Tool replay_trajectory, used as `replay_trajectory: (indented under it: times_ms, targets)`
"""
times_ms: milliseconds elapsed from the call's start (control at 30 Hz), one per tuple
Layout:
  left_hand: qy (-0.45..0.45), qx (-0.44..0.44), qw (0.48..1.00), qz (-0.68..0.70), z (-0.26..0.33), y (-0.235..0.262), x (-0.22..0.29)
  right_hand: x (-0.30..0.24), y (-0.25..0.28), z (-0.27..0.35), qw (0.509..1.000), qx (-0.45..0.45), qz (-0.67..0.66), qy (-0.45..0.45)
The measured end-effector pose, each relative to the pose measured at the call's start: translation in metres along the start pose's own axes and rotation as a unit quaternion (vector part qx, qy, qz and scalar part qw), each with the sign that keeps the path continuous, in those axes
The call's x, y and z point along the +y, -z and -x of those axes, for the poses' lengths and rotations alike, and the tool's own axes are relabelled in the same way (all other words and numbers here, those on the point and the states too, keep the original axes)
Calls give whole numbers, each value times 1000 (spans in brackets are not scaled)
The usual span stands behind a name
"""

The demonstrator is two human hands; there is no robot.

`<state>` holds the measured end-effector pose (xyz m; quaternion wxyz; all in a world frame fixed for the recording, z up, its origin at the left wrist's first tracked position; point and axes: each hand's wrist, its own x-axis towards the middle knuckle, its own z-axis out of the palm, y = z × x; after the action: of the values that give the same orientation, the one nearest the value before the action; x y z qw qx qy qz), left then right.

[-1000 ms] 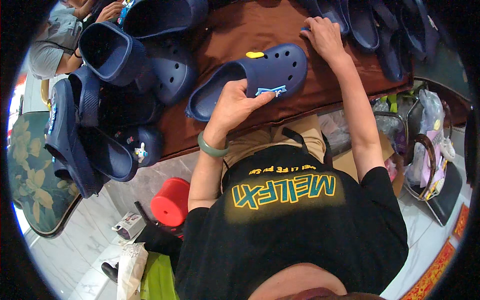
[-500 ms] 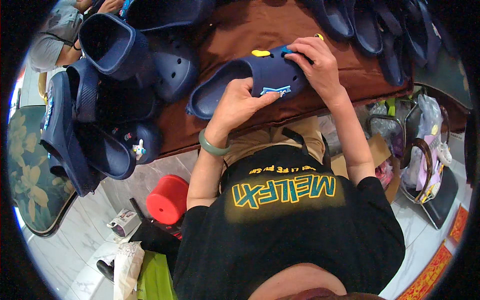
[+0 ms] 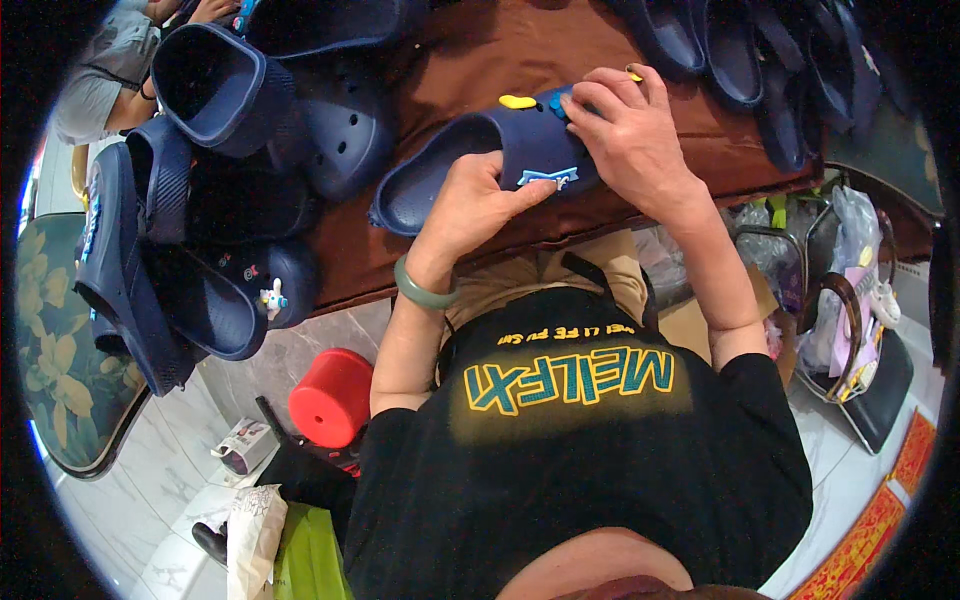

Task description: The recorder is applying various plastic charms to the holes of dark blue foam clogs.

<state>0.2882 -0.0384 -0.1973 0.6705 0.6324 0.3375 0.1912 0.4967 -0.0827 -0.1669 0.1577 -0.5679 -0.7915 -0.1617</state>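
Observation:
A navy clog (image 3: 410, 196) lies on the brown cloth in front of me, its heel end to the left. My left hand (image 3: 465, 207) grips its near side, thumb lying against a white-and-blue shoe charm (image 3: 550, 178). Over the toe end, my right hand (image 3: 635, 135) is curled, covering much of that part. Beside its fingertips sits a blue charm (image 3: 557, 104), and a long yellow charm (image 3: 517, 102) is fixed further left on the upper. A bit of yellow (image 3: 634, 77) shows at the right fingers' far edge; what it belongs to is hidden.
Navy clogs (image 3: 215, 95) are piled on the left, one bearing a white figure charm (image 3: 272, 298). More navy shoes (image 3: 735, 50) lie at the far right of the brown-covered table (image 3: 500, 50). Below stand a red stool (image 3: 330, 400) and bags (image 3: 850, 270). Another person's arm (image 3: 130, 105) shows at far left.
My right hand has turned and reached further over the toe, away from its pinch at the blue charm. The clog has shifted slightly left; my left hand keeps its grip.

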Motion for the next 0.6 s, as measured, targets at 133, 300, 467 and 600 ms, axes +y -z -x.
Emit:
replay_trajectory:
  times_ms: [133, 300, 467, 600]
  targets:
    - [-43, 16, 999, -12, 0, -2, -6, 21, -4, -6, 993, 7, -116, -13]
    - [-52, 10, 999, -16, 0, -2, -2, 43, -10, -31, 965, -78, -246, -39]
    - [-23, -4, 999, -41, -1, 1, -5, 15, -1, -21, 998, -16, -28, 53]
    - [-44, 11, 998, -53, -2, 1, -11, 1, 2, -1, 993, -36, 46, 98]
